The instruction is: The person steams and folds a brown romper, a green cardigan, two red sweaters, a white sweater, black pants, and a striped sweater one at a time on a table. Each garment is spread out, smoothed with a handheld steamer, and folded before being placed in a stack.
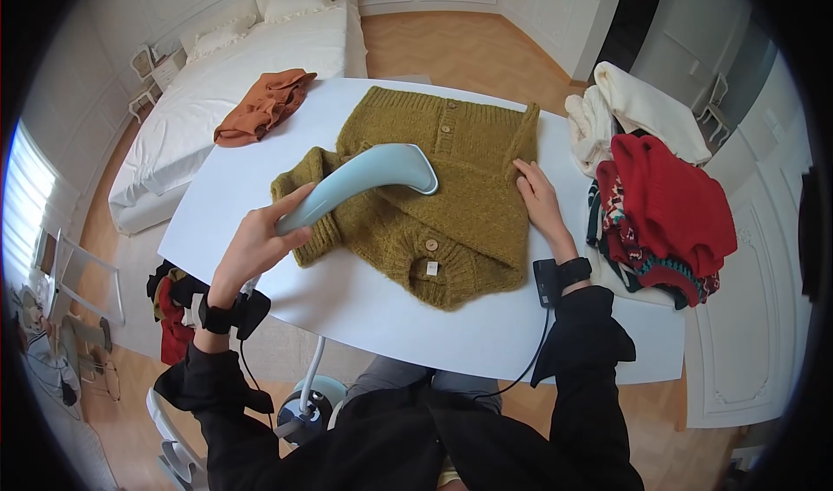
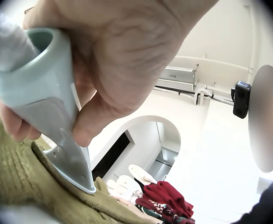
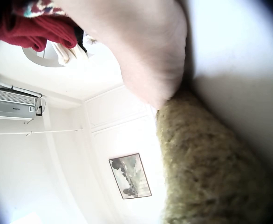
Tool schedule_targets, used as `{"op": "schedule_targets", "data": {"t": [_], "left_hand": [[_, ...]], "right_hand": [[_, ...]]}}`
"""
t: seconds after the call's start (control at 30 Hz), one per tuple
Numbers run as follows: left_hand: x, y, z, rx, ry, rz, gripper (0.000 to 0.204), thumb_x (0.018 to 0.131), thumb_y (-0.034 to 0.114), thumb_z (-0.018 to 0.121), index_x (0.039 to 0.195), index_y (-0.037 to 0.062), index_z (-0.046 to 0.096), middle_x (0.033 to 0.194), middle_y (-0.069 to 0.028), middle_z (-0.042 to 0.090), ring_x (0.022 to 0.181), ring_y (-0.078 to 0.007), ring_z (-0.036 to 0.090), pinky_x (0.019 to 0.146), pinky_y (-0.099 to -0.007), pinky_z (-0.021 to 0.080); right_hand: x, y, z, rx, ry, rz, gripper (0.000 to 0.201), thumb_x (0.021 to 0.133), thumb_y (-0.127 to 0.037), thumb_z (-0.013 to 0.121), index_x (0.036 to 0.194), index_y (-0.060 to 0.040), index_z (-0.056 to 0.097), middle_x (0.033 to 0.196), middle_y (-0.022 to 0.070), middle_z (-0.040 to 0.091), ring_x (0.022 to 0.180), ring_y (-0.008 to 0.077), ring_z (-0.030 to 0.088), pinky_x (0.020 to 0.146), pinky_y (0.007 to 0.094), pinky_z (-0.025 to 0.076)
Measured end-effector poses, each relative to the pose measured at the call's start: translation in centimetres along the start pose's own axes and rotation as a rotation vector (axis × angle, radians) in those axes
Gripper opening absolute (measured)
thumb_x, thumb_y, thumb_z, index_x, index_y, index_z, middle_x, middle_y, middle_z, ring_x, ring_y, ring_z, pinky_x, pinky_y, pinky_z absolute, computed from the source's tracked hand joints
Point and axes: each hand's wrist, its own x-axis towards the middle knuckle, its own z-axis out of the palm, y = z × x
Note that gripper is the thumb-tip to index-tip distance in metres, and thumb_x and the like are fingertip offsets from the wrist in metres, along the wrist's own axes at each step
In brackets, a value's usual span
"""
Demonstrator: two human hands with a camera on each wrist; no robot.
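Note:
In the head view an olive-green knit cardigan (image 1: 468, 170) lies folded on the white table (image 1: 373, 326), its collar and a button toward the near edge. My left hand (image 1: 260, 244) grips the handle of a light blue garment steamer (image 1: 373, 174), whose head is over the middle of the cardigan. The left wrist view shows thumb and fingers wrapped round the steamer, with a pale hose entering its end and the head against the knit. At the cardigan's right side, my right hand (image 1: 542, 200) rests with its fingertips on the edge of the knit.
A rust-coloured garment (image 1: 265, 109) lies at the table's back left. On the right sits a pile of red sweaters (image 1: 672, 205) and white knits (image 1: 651, 109). Below the table stands the steamer's base (image 1: 312, 409) with its hose. A bed (image 1: 252, 83) is behind.

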Motion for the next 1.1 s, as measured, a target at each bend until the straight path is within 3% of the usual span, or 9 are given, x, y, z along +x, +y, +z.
{"op": "schedule_targets", "data": {"t": [0.07, 0.3, 0.37, 0.4, 0.47, 0.67, 0.93, 1.1], "left_hand": [[0.2, 0.3, 0.4, 0.033, 0.033, 0.075, 0.058, 0.081, 0.01, 0.062, 0.138, 0.013, 0.049, 0.073, -0.0034, 0.058, 0.056, -0.0097, 0.052, 0.056, -0.0257, 0.046], [0.5, -0.3, 0.7, 0.01, 0.042, 0.104, 0.058, 0.082, 0.012, 0.064, 0.138, 0.0131, 0.049, 0.075, -0.0039, 0.059, 0.056, -0.0097, 0.052, 0.055, -0.0255, 0.046], [0.6, -0.2, 0.6, 0.025, 0.061, 0.075, 0.059, 0.08, 0.018, 0.067, 0.136, 0.0121, 0.049, 0.078, -0.0128, 0.064, 0.065, -0.0182, 0.059, 0.07, -0.0317, 0.049], [0.6, -0.2, 0.5, 0.026, 0.061, 0.076, 0.059, 0.08, 0.018, 0.067, 0.136, 0.0121, 0.049, 0.078, -0.0128, 0.064, 0.065, -0.0182, 0.059, 0.07, -0.0317, 0.049], [0.6, -0.2, 0.3, -0.031, 0.063, 0.035, 0.056, 0.082, 0.014, 0.065, 0.136, 0.0134, 0.05, 0.076, -0.0035, 0.06, 0.055, -0.0092, 0.052, 0.053, -0.0253, 0.046], [2.0, -0.8, -0.8, -0.087, 0.194, -0.025, 0.054, 0.083, 0.014, 0.063, 0.136, 0.0119, 0.05, 0.074, -0.0032, 0.059, 0.053, -0.0084, 0.051, 0.051, -0.0243, 0.045], [8.4, -2.8, -3.0, -0.068, 0.386, -0.041, 0.058, 0.08, 0.023, 0.063, 0.135, 0.0097, 0.051, 0.07, -0.005, 0.06, 0.051, -0.011, 0.055, 0.05, -0.0269, 0.047], [13.6, -4.1, -3.6, -0.044, 0.355, -0.033, 0.058, 0.079, 0.026, 0.062, 0.133, 0.009, 0.052, 0.069, -0.0047, 0.058, 0.049, -0.0125, 0.056, 0.049, -0.028, 0.048]], "right_hand": [[0.0, -0.1, 0.0, -0.001, 0.001, -0.002, 0.033, 0.094, -0.021, 0.048, 0.123, -0.0074, 0.057, 0.129, 0.0124, 0.056, 0.129, 0.0377, 0.042, 0.104, 0.0406, 0.036], [0.0, -0.1, 0.0, 0.002, 0.01, -0.011, 0.032, 0.095, -0.021, 0.048, 0.122, -0.0072, 0.058, 0.129, 0.0125, 0.057, 0.129, 0.038, 0.042, 0.104, 0.041, 0.037], [0.1, -0.1, -0.1, 0.001, 0.009, -0.011, 0.032, 0.095, -0.021, 0.048, 0.122, -0.0073, 0.058, 0.128, 0.0124, 0.057, 0.129, 0.038, 0.042, 0.104, 0.041, 0.037], [0.1, -0.1, -0.1, -0.001, 0.008, -0.012, 0.032, 0.095, -0.021, 0.048, 0.122, -0.0075, 0.058, 0.128, 0.0123, 0.057, 0.128, 0.038, 0.042, 0.104, 0.0409, 0.037], [0.0, -0.1, -0.1, -0.002, 0.01, -0.011, 0.032, 0.095, -0.021, 0.048, 0.122, -0.0077, 0.058, 0.128, 0.0122, 0.057, 0.128, 0.038, 0.042, 0.104, 0.0409, 0.037], [0.0, -0.1, 0.0, -0.009, 0.016, -0.016, 0.032, 0.094, -0.021, 0.048, 0.122, -0.008, 0.058, 0.128, 0.012, 0.057, 0.128, 0.0378, 0.043, 0.104, 0.041, 0.037], [0.1, -0.1, 0.0, -0.02, 0.021, -0.014, 0.032, 0.094, -0.02, 0.049, 0.122, -0.0078, 0.058, 0.128, 0.0121, 0.057, 0.127, 0.0387, 0.044, 0.103, 0.0414, 0.038], [0.1, 0.0, 0.1, -0.022, 0.025, -0.024, 0.032, 0.093, -0.02, 0.049, 0.121, -0.0077, 0.058, 0.127, 0.0121, 0.058, 0.127, 0.0387, 0.044, 0.103, 0.0413, 0.038]]}}
